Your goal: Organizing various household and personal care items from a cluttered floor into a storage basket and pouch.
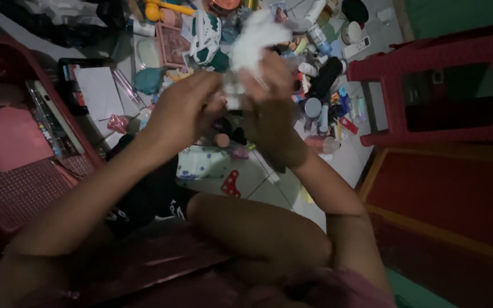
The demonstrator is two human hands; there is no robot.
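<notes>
Both my hands are raised together over a cluttered tiled floor. My right hand grips a crumpled white tissue or cloth that sticks up above its fingers. My left hand meets it from the left, its fingers pinching a small pale object at the base of the white wad. What that small object is cannot be made out. My bent knee and dark shorts lie below the hands.
A red plastic stool stands at the right. A red basket with pens and paper sits at the left. Bottles, tubes, a pouch and several small toiletries litter the floor beyond my hands. A red mat lies at lower right.
</notes>
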